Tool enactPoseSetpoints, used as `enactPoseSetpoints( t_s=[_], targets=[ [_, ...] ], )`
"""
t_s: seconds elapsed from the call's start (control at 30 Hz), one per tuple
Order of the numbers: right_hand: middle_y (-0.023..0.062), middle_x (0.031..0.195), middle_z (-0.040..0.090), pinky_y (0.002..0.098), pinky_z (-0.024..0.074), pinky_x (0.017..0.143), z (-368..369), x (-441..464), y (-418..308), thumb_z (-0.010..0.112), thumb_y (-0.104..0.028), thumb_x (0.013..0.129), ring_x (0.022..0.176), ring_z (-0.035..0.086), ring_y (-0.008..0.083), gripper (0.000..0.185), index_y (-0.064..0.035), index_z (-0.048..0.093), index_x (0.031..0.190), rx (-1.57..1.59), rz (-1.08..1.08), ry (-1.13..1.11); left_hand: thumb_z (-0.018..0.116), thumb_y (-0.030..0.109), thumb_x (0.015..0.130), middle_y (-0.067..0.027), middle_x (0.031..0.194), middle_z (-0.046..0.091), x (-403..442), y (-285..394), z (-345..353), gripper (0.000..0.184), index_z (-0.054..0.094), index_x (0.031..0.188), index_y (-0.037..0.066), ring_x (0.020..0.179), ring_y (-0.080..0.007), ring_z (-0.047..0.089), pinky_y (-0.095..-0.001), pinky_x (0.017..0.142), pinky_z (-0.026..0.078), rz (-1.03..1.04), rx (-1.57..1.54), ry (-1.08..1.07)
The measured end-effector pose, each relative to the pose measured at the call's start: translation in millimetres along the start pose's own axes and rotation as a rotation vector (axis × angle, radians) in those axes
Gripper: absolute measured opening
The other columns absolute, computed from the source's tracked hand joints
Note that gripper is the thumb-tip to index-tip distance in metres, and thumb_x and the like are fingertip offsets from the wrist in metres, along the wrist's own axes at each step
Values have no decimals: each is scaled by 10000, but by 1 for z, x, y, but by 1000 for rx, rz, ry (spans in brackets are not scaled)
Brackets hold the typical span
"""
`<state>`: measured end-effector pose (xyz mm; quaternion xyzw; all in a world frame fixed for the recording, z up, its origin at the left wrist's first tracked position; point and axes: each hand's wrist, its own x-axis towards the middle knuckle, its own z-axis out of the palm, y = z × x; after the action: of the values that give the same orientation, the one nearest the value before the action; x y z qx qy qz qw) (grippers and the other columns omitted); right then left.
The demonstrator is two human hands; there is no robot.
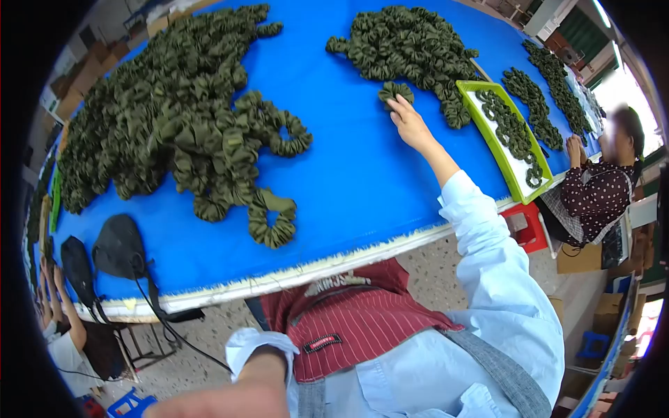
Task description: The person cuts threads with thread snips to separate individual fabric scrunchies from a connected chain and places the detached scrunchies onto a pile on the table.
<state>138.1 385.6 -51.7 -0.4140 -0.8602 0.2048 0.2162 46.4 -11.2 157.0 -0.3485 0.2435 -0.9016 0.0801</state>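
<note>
My right hand [410, 125] reaches out over the blue tabletop with its fingers stretched. Its fingertips rest on the near edge of a dark green gathered scrunchie [396, 93], which lies apart from the heaps. Just beyond is a heap of similar scrunchies [411, 45]. Low at the bottom edge, close to the camera, is my left hand [223, 403], blurred and cut off, its fingers not readable. A much larger heap of dark green scrunchies [167, 118] covers the left of the table, a few rings lying at its near edge.
A lime-green tray [517, 182] with a white bottom holds small dark green rings at right. More dark green piles [527, 104] lie beyond it. Two black bags [120, 245] with straps sit at the left edge. A person [603, 184] sits at right; another person's arms [66, 299] show at left.
</note>
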Motion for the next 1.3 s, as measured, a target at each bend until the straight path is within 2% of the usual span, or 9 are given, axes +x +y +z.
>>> enactPoseSetpoints(
  t_s=[0.13, 0.23, 0.3, 0.5, 0.63, 0.87, 1.0, 1.13, 1.3],
  targets=[
    [167, 1438, 323, 405, 370, 987, -5, -14, 26, 489, -219, 925, 1248, 395, 368, 382, -154, 484, 1301, -196, 95, 293, 552, 30, 839, -63, 859, 600, -41, 67, -86, 120, 504, 948, 52, 662, -174, 510, -351, 690, 478, -303, 1299, -534],
    [197, 1471, 217, 479, 358, 966, -12, -23, 50, 487, -258, 925, 1242, 351, 432, 436, -222, 420, 1354, -345, 303, 426, 474, -104, 791, -106, 872, 591, -77, 110, -118, 255, 548, 1010, 2, 672, -195, 528, -327, 687, 482, -790, 1729, -428],
    [216, 1494, 100, 556, 320, 971, -10, -22, 74, 444, -284, 940, 1268, 271, 484, 485, -274, 318, 1408, -252, 353, 361, 496, -85, 798, -109, 880, 592, -96, 134, -141, 278, 559, 1056, -4, 733, -217, 548, -317, 688, 487, -870, 1866, -345],
    [222, 1496, 64, 584, 299, 977, 6, 51, 60, 409, -303, 950, 1270, 250, 496, 500, -319, 256, 1426, -150, 292, 297, 543, -6, 802, -110, 903, 598, -105, 127, -163, 239, 572, 1040, -4, 800, -239, 555, -366, 785, 470, -841, 2155, -400],
    [216, 1491, 78, 596, 305, 970, 18, 122, 58, 401, -315, 945, 1269, 245, 504, 502, -342, 247, 1421, -165, 383, 267, 570, 79, 793, -114, 939, 605, -107, 110, -177, 254, 579, 1037, 11, 842, -262, 551, -417, 886, 407, -485, 2417, -1006],
    [248, 1216, 507, 524, 447, 817, 17, 220, 114, 402, -257, 897, 1049, 497, 486, 380, -225, 502, 1261, -191, 326, 207, 606, 159, 774, -110, 999, 612, -111, 120, -188, 316, 582, 1068, 44, 856, -277, 551, -412, 942, 348, -534, 2478, -982],
    [205, 1209, 540, 474, 449, 854, 14, 261, 151, 395, -261, 907, 1066, 515, 431, 387, -181, 503, 1269, -130, 258, 246, 679, 282, 806, -105, 1175, 599, -111, 128, -197, 441, 565, 1198, 115, 982, -280, 545, -321, 946, 338, -530, 2417, -974],
    [149, 1199, 585, 406, 451, 903, 10, 277, 168, 385, -266, 920, 1088, 539, 356, 406, -121, 503, 1280, -69, 230, 274, 572, 87, 771, -119, 905, 624, -109, 97, -171, 272, 593, 1026, -6, 814, -284, 537, -424, 898, 384, -668, 2505, -927],
    [133, 1236, 563, 392, 450, 899, -43, 203, 115, 419, -271, 929, 1074, 547, 341, 418, -55, 491, 1279, 96, 203, 110, 575, 88, 743, -103, 883, 629, -109, 101, -177, 266, 602, 997, 16, 787, -263, 565, -404, 908, 378, -552, 2453, -973]
  ],
)
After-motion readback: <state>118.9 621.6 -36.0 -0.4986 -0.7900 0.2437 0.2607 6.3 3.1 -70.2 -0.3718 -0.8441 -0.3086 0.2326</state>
